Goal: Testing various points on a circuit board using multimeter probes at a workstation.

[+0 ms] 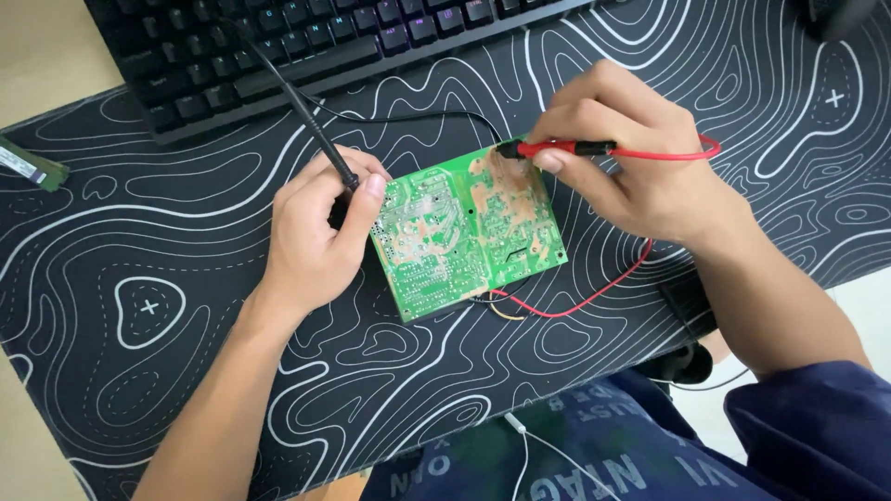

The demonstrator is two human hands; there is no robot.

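A green circuit board (469, 232), flat and roughly rectangular, lay solder side up near the middle of the desk mat (186, 278), turned a little so its corners pointed toward the mat's edges. Its surface was dotted with small silver joints and worn, coppery patches.

The left hand (320, 232) rested at the board's left edge, fingers curled and thumb pressed along a thin black probe (325, 148), pinching it like a pen; its tip was hidden behind the thumb. The right hand (631, 158) hovered over the board's far right corner, pinching a red probe (561, 147) between thumb and forefinger, its dark tip touching the board near that corner.

A red lead (594, 292) looped from the probe's end, round the back of the hand, and ran under the wrist to the board's near edge, where short black and yellow wires stuck out.

The mat was black, soft-looking, printed with wavy white contour lines. A black keyboard (306, 46) with faintly lit keys sat along its far edge, and a slim green module (28, 165) lay at the far left edge.
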